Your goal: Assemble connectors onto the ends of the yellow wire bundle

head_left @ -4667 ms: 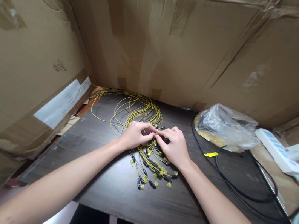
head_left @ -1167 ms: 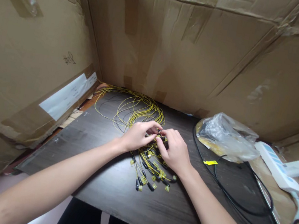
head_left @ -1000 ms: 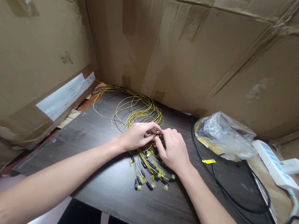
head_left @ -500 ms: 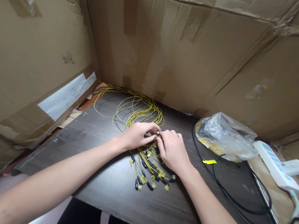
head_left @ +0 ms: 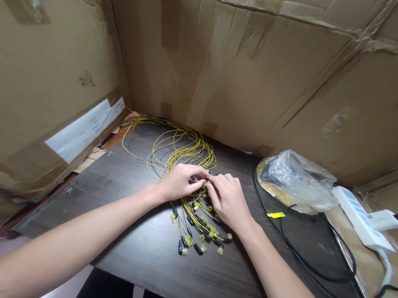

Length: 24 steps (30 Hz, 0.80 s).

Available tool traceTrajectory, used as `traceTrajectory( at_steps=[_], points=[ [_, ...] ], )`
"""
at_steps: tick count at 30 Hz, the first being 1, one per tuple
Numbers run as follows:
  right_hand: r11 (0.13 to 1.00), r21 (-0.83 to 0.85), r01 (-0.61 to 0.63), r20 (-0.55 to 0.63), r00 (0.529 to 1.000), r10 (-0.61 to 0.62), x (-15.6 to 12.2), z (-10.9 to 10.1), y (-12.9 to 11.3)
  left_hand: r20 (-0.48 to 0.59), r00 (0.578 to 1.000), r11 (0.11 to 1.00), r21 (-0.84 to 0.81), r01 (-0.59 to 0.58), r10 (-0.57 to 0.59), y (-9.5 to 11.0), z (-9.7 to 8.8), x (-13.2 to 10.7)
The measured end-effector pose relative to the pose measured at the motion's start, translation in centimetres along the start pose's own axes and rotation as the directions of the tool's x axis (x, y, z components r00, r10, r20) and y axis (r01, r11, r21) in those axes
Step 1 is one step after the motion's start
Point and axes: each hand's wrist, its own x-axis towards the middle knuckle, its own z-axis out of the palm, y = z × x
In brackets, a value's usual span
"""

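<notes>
A bundle of thin yellow cables (head_left: pixel 180 146) lies coiled on a dark wooden table (head_left: pixel 152 248), their ends fanned toward me with small black and yellow connectors (head_left: pixel 200 230). My left hand (head_left: pixel 178 182) and my right hand (head_left: pixel 227 199) meet over the bundle, fingertips pinched together on one small connector between them. Both hands rest on the cables. The pinched piece is mostly hidden by my fingers.
Cardboard walls (head_left: pixel 236 63) enclose the table at the back and left. A crumpled clear plastic bag (head_left: pixel 297 178) lies at the right, with a black cable (head_left: pixel 317 260) looping beside it, a white power strip (head_left: pixel 358 221) and a small yellow tag (head_left: pixel 275 214).
My hands stay pinched together over the connectors, with only small finger movements. The view has shifted slightly.
</notes>
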Motion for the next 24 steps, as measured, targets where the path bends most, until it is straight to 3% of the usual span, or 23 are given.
traceTrajectory(
  at_steps=[7, 9, 12, 15, 17, 21, 24],
  points=[
    [0.947, 0.296, -0.125, -0.178, 0.967, 0.183, 0.0, 0.4, -0.5, 0.009, 0.999, 0.999, 0.007, 0.043, -0.043, 1.0, -0.1, 0.0],
    [0.896, 0.395, -0.204, -0.220, 0.926, 0.308, 0.0, 0.4, 0.0, -0.001, 0.999, 0.998, 0.046, 0.045, -0.045, 1.2, -0.2, 0.0],
    [0.827, 0.454, -0.332, -0.247, 0.845, 0.475, 0.0, 0.3, 1.2, -0.108, 0.993, 0.991, 0.124, 0.052, -0.039, 1.5, -0.4, 0.2],
    [0.852, 0.345, -0.394, -0.258, 0.833, 0.490, 0.0, 0.0, 2.3, -0.241, 0.970, 0.982, 0.168, 0.085, -0.042, 1.5, -0.7, 0.3],
    [0.878, 0.213, -0.429, -0.256, 0.843, 0.474, -0.2, -0.3, 2.7, -0.260, 0.962, 0.977, 0.172, 0.126, -0.079, 1.4, -0.8, 0.3],
    [0.878, -0.023, -0.478, -0.224, 0.858, 0.462, -0.5, -0.8, 2.8, -0.187, 0.967, 0.980, 0.071, 0.186, -0.170, 0.9, -0.7, 0.3],
    [0.871, -0.149, -0.469, -0.162, 0.880, 0.446, -0.6, -1.1, 2.8, -0.119, 0.989, 0.996, 0.006, 0.087, -0.086, 0.4, -0.4, 0.2]
  ],
)
